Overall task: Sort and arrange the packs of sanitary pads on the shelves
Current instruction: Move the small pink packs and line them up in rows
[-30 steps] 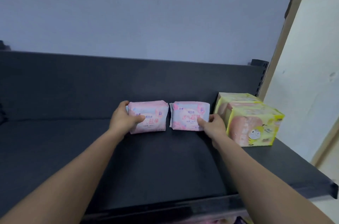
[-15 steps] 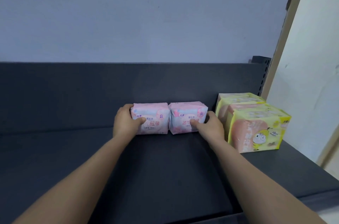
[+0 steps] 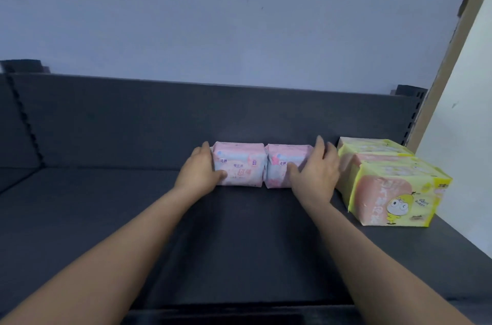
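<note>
Fingers of our left hand [image 3: 198,173] grip the left pink pack [image 3: 242,163], those of our right hand [image 3: 318,171] the right pink pack [image 3: 286,158]; the packs touch.

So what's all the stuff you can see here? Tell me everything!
left pink pack: one, pink, back of the shelf, touching the other pink one
right pink pack: one, pink, just right of it
yellow packs: at least two, yellow and peach, shelf's right end
shelf: one, dark grey, under everything
wall: one, pale blue-grey, behind
left hand: one, holds left pink pack
right hand: one, holds right pink pack
</note>
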Tool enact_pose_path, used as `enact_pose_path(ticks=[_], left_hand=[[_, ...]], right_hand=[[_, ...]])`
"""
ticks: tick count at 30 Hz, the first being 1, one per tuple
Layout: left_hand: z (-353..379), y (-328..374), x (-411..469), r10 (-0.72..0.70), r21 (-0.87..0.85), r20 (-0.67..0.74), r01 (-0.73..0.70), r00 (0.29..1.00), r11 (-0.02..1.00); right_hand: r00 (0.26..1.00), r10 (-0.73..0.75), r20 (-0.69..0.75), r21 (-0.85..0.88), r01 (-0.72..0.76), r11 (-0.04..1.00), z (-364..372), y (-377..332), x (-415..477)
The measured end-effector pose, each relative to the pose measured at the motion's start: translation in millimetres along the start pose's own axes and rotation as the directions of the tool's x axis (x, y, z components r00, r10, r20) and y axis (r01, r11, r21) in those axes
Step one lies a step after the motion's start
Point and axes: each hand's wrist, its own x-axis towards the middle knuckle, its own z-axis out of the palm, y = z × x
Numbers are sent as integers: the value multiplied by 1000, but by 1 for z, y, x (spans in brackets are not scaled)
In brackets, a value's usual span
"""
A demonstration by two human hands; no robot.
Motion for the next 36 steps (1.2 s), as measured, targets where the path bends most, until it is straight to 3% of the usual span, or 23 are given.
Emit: enact_pose_path(ticks=[3,6,15,19,26,36], left_hand=[[-23,-8,-15,33,146,-21,-29,999,989],[-49,-20,-37,40,294,-58,-22,997,955],[-136,-71,-150,-164,589,-192,247,968,770],[-176,-94,-214,-271,618,-279,389,921,684],[-244,-135,-340,-446,622,-417,606,792,495],[-335,-202,-508,-582,504,-572,807,578,307]], right_hand=[[973,-229,-28,81,231,970,-2,-26,-10],[909,-402,115,143,385,912,-3,-55,-24],[575,-680,455,165,696,699,7,-142,-114],[395,-761,515,304,745,593,4,-188,-160],[156,-884,440,507,769,388,-18,-272,-268],[-74,-934,350,678,708,198,-46,-377,-447]])
